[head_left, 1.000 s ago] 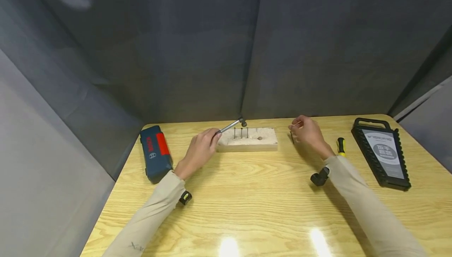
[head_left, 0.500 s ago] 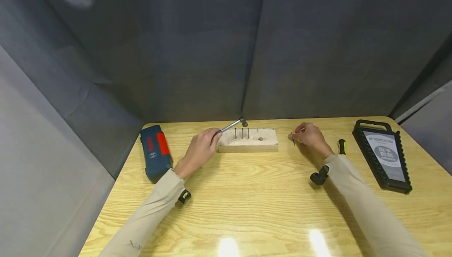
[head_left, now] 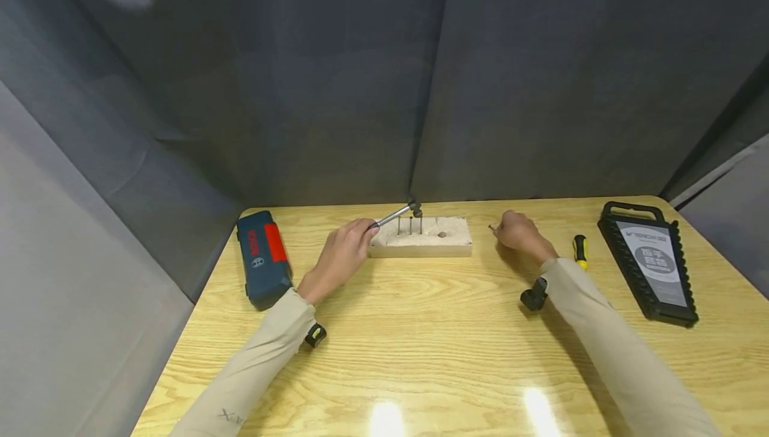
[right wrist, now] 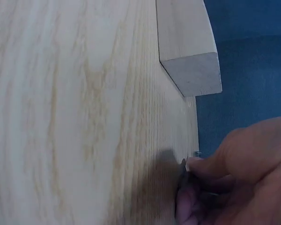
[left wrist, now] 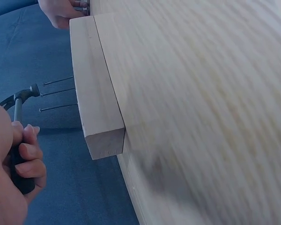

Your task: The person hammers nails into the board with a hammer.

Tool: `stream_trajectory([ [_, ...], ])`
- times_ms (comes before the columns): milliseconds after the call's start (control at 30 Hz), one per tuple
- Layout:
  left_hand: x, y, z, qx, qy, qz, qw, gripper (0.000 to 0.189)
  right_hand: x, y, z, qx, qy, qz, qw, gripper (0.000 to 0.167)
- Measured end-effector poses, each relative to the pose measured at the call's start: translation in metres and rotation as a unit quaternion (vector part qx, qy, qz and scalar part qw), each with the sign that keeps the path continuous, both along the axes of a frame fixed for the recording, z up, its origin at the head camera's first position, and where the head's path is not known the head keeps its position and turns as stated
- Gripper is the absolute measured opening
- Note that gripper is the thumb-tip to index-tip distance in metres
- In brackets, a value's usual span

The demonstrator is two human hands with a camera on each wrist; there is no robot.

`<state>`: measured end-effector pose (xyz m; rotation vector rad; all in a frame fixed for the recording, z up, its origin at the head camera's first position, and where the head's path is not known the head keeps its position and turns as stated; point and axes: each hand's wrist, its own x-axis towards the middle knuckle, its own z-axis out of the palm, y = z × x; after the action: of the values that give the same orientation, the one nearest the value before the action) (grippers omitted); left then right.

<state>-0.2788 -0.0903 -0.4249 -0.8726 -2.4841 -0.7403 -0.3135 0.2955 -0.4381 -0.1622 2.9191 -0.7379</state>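
My left hand (head_left: 341, 250) grips the dark handle of a small claw hammer (head_left: 393, 213), fingers curled round it in the left wrist view. The hammer's head (left wrist: 25, 95) hangs in the air close to three upright nails (head_left: 411, 225) in a pale wooden block (head_left: 420, 250). To the right of the block, my right hand (head_left: 521, 233) is low at the table, fingers curled. A nail (head_left: 492, 228) pokes out from its fingertips, which pinch it. The right wrist view shows the thumb (right wrist: 201, 165) near the tabletop; the fingers hide most of the nail.
A blue and red Bosch case (head_left: 264, 260) lies at the left of the wooden table (head_left: 420, 343). On the right are a yellow and black screwdriver-like handle (head_left: 579, 250) and a black wrench rack (head_left: 651, 263). A dark curtain (head_left: 336, 90) stands behind. A round brown spot marks the block's top.
The right hand has lowered to the table and its fingers have closed round the nail, which now shows only at its end. The left hand and hammer have hardly moved.
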Motion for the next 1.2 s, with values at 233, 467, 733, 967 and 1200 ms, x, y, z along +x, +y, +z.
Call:
stream_trajectory([
  [233,0.001,-0.003,0.000,0.002,0.002,0.005,1.0000,0.018,0.007,-0.005,0.007,-0.102,0.031,-0.015,0.9941,0.026],
  [467,0.000,-0.004,0.000,0.006,0.002,0.003,1.0000,0.017,0.002,-0.008,0.014,-0.124,0.051,-0.033,0.9904,0.032],
  [733,0.001,-0.003,0.001,0.011,0.000,0.002,0.9999,0.017,0.002,-0.017,0.011,-0.180,0.120,-0.078,0.9732,0.017],
  [967,0.001,-0.004,0.000,0.007,0.000,0.003,1.0000,0.018,0.011,-0.016,0.014,-0.267,0.095,-0.092,0.9546,0.019],
  [1200,0.002,-0.005,0.001,0.011,0.003,0.000,0.9999,0.018,0.011,-0.021,0.020,-0.428,0.044,-0.087,0.8984,0.035],
])
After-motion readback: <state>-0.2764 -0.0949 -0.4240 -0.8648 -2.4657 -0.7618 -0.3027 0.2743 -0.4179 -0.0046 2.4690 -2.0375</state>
